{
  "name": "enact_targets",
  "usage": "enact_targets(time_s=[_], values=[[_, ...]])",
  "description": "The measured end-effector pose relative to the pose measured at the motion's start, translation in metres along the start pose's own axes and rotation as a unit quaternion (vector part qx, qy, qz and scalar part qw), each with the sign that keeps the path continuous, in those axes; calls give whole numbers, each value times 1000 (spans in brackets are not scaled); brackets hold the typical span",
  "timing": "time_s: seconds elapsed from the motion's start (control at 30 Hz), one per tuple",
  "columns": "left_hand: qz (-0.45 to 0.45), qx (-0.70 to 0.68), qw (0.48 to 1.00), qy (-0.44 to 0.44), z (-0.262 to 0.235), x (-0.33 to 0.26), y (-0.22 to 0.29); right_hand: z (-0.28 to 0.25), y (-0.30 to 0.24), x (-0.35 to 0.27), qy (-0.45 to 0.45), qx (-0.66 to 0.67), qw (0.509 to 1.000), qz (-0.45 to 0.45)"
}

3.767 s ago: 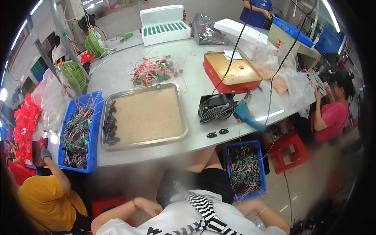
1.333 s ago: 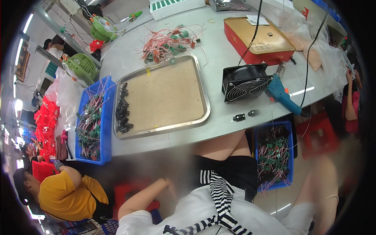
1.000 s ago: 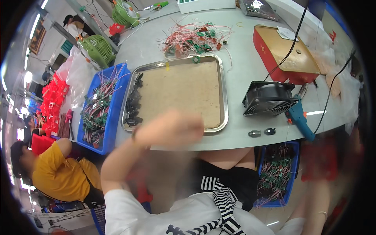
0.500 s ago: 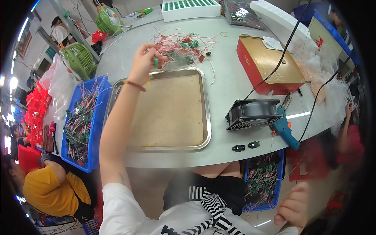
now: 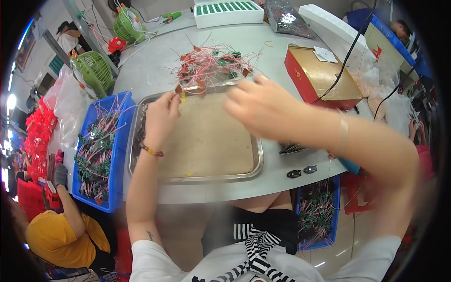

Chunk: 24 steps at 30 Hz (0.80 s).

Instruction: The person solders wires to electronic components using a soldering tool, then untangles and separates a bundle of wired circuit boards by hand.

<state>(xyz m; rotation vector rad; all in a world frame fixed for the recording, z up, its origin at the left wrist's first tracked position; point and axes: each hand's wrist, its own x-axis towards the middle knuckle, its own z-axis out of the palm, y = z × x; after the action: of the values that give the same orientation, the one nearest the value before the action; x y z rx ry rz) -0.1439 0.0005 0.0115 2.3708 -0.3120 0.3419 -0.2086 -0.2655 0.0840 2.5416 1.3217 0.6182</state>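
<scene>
A tangle of pink and white wires (image 5: 206,66) with small brown and green circuit boards lies on the table beyond the metal tray (image 5: 257,164). At the tray's far left corner, my left hand (image 5: 162,117) pinches a small brown circuit board (image 5: 178,89) at the near edge of the tangle. My right hand (image 5: 256,105), smeared by motion, is over the tray's far right part, just in front of the tangle's right end. Its fingers are curled closed; what they hold, if anything, is hidden.
At the left stands a blue bin (image 5: 115,188) of wired boards; another blue bin (image 5: 336,207) is below the table edge. A red box (image 5: 300,77) sits at the right. Two small black parts (image 5: 294,174) lie near the front edge. My right forearm covers most of a black fan (image 5: 292,149).
My left hand has drawn back from the tangle to the tray's corner. My right hand has come up from the lower right to over the tray. The tangle has shifted and spread.
</scene>
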Motion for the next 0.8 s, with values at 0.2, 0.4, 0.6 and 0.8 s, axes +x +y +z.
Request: enact_targets(time_s=[0.2, 0.4, 0.6, 0.8], values=[[86, 25, 995, 41, 5, -6, -7, 97, 57, 114, -62, 111, 990, 54], [23, -16, 997, 77, -2, -5, -9, 130, 81, 154, -69, 155, 985, 29], [-17, -60, 994, 85, -6, 1, -17, 129, 126, 142, -35, 150, 975, 162], [25, -108, 990, 82, 2, -4, -5, 122, 137, 133, -131, 53, 964, 225]])
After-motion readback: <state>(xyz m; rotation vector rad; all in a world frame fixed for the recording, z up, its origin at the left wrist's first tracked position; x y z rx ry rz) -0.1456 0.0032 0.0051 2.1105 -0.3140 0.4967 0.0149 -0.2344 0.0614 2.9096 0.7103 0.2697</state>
